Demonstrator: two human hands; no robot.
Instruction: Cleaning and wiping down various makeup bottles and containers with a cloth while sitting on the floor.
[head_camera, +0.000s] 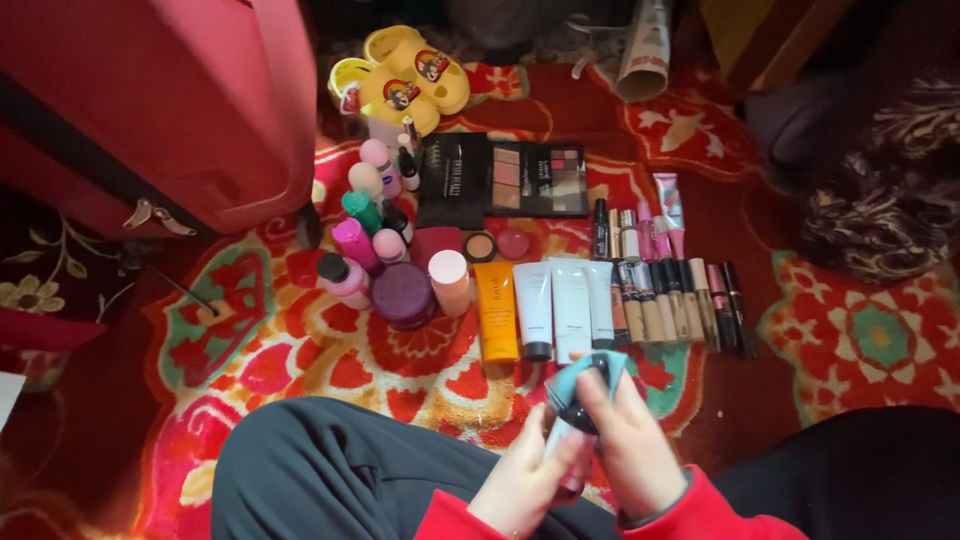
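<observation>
My left hand (520, 480) grips a white tube with a dark cap (570, 425) from below. My right hand (630, 450) presses a light blue cloth (590, 375) around the tube's top end. Both hands are low in the view, over my dark trouser leg (330, 470). Just beyond them, on the red patterned carpet (300, 350), lies a row of tubes: an orange tube (496, 312), white tubes (560, 308) and several slim cosmetic sticks (680, 300).
Two dark makeup palettes (505, 180) lie further back. Pink, green and purple bottles and jars (385, 260) cluster at the left. Yellow child's slippers (405, 80) sit at the top. A red suitcase (150, 110) fills the upper left. A rolled paper (645, 50) is at the top.
</observation>
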